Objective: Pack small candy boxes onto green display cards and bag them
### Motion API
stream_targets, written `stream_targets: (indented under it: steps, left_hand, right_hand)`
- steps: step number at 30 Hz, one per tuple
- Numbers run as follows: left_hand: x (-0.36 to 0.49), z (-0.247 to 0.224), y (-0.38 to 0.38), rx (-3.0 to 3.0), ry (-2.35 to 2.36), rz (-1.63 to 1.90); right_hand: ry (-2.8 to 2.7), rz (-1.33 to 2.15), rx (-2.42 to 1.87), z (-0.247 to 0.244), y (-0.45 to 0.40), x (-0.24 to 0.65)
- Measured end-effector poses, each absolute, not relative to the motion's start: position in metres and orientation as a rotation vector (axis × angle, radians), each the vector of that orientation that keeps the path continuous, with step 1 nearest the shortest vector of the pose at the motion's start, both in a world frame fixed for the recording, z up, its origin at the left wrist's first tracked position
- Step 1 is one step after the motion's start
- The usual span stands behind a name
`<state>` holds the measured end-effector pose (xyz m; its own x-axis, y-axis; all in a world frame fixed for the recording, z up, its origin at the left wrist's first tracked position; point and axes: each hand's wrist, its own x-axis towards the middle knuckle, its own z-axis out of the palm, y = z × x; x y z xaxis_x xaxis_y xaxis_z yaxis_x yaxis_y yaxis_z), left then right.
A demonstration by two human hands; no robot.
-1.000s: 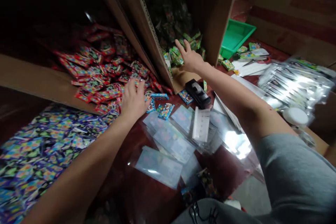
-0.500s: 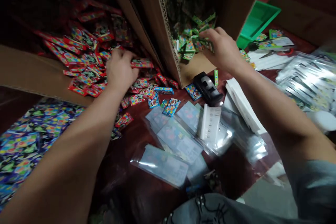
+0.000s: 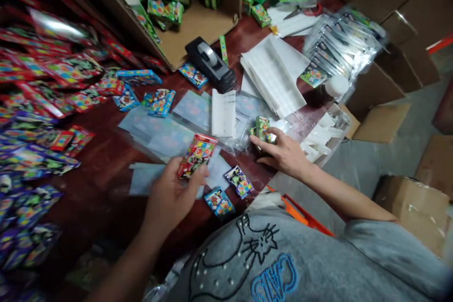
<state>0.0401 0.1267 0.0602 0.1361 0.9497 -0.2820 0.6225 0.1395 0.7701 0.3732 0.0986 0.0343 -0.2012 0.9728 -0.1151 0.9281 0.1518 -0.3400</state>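
Note:
My left hand (image 3: 175,196) grips a small red printed box (image 3: 198,155) between thumb and fingers, above the dark red tabletop. At the right, my right hand (image 3: 285,153) has its fingers closed about a small green printed box (image 3: 262,128), low over clear plastic; whether the box touches the table I cannot tell. A purple box (image 3: 239,181) and a blue box (image 3: 219,202) lie between my hands near the table's front edge. Clear plastic sleeves with printed cards (image 3: 166,134) are spread behind my left hand.
Behind the sleeves stand a black tape dispenser (image 3: 211,63) and a cardboard carton (image 3: 198,21) with green boxes. Heaped red boxes (image 3: 53,71) and purple packs (image 3: 28,160) fill the left. White paper strips (image 3: 274,75), a white-capped bottle (image 3: 336,86) and silvery packs (image 3: 345,42) lie right.
Both hands have drawn back from the piles towards my body, the left with a red box, the right with a green one. The view has swung to the right.

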Motion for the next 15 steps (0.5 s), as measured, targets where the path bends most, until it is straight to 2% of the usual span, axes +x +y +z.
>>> stream_targets:
  steps: [4, 7, 12, 15]
  left_hand:
    - [0.084, 0.050, 0.087, 1.066, 1.364, 0.541]
    - [0.103, 0.046, 0.076, 1.114, 1.363, 0.640]
    - [0.098, 0.051, 0.059, 1.290, 1.370, 0.575]
    - [0.103, 0.053, 0.050, 1.325, 1.395, 0.556]
  right_hand:
    - [-2.152, 0.582, -1.566, 0.048, 0.089, 0.357]
    - [-2.139, 0.685, -1.297, 0.054, 0.086, 0.331]
    - [-2.183, 0.823, -1.239, 0.045, 0.079, 0.323]
    - [-2.227, 0.778, -1.145, 0.041, 0.071, 0.330]
